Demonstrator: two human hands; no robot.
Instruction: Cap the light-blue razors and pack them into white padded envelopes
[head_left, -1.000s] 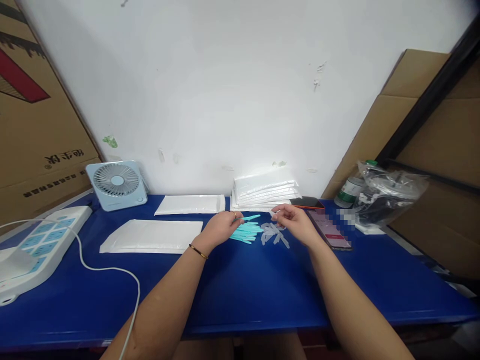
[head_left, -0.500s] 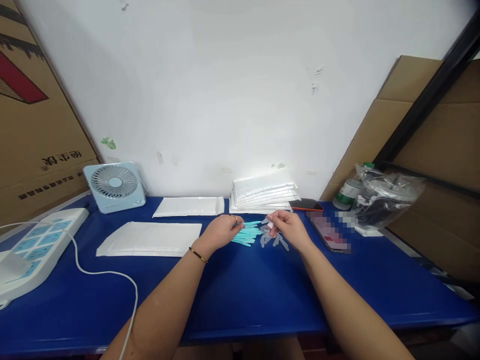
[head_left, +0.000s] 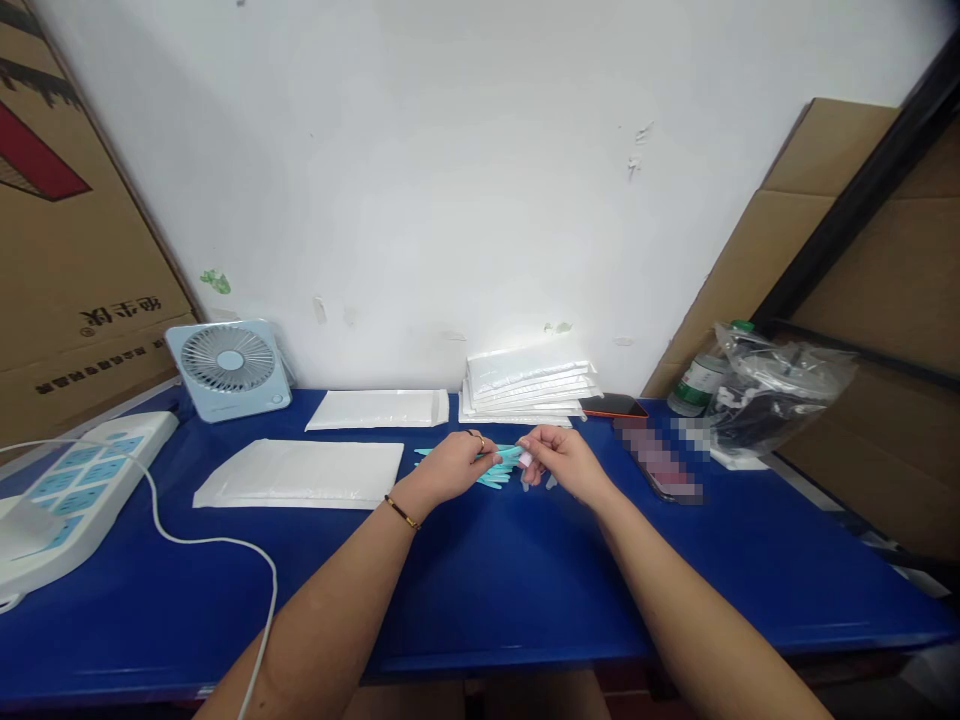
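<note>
My left hand is closed in a pinch around a slim teal stick, which looks like an eyebrow razor handle. One end of it sticks out to the left behind that hand. At its right end, the fingers of my right hand are pinched together, seemingly on a small clear cap largely hidden by the fingertips. Under and between the hands lies a bunch of similar teal sticks. Several translucent caps lie below my right hand, mostly covered by it.
White padded mailers are stacked by the wall; two more mailers lie left. A fan, power strip and white cable occupy the left side. Phones, a bottle and plastic bag stand right.
My right hand has moved left, bringing its fingertips to the end of the teal stick. My left hand has shifted slightly right, and the stick's left end now shows behind it.
</note>
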